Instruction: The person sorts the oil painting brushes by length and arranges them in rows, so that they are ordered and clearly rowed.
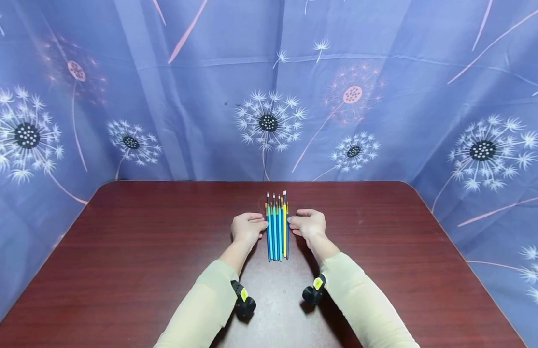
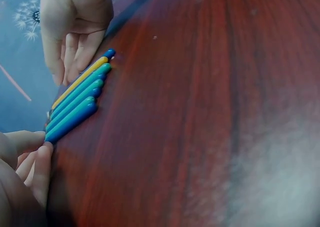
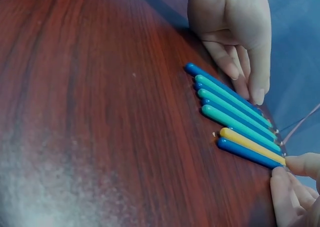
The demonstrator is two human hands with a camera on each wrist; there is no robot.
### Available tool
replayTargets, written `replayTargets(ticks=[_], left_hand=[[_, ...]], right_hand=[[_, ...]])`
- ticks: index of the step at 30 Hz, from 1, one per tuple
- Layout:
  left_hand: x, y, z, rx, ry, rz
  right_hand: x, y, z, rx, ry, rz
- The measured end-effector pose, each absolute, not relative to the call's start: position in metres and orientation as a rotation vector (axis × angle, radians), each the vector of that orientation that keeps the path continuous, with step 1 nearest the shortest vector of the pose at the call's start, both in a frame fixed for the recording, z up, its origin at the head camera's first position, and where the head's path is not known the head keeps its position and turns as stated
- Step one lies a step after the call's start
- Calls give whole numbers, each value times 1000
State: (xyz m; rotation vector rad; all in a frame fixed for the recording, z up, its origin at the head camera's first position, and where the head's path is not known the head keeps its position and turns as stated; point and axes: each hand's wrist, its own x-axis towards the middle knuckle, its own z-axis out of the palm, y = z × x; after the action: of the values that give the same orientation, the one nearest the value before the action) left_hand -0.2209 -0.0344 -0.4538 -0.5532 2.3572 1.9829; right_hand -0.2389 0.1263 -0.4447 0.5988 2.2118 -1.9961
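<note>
Several paintbrushes lie side by side on the table, bristles pointing away from me, their handles blue, turquoise and yellow. A blue paintbrush point(image 1: 268, 241) forms the left edge of the row, and my left hand point(image 1: 248, 227) touches its side with fingertips and thumb. On the opposite edge my right hand point(image 1: 309, 224) has its fingertips against another blue paintbrush point(image 3: 250, 154). Beside that one lies the yellow paintbrush point(image 1: 285, 232). In the right wrist view a small gap separates the yellow brush from the turquoise paintbrush point(image 3: 235, 121) next to it. Fingers of both hands are fairly straight.
The dark red wooden table point(image 1: 134, 270) has rounded far corners. A blue curtain point(image 1: 199, 121) with dandelion prints hangs right behind its far edge and along both sides. A small black camera point(image 1: 244, 302) sits on the left wrist, another camera point(image 1: 313, 291) on the right.
</note>
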Motion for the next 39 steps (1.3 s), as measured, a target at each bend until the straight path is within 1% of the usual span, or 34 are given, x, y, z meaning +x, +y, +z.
replayTargets(ticks=[8, 19, 29, 39], left_hand=[[-218, -28, -454, -593, 2538, 1891], [-214, -26, -461, -559, 2717, 1761], [-215, -28, -461, -526, 2745, 1748], [-215, -30, -461, -515, 2767, 1737]], right_hand=[[-238, 121, -444, 618, 2335, -1915], [-238, 118, -449, 622, 2519, -1738], [-235, 116, -446, 493, 2809, -1448], [-230, 110, -449, 471, 2913, -1381]])
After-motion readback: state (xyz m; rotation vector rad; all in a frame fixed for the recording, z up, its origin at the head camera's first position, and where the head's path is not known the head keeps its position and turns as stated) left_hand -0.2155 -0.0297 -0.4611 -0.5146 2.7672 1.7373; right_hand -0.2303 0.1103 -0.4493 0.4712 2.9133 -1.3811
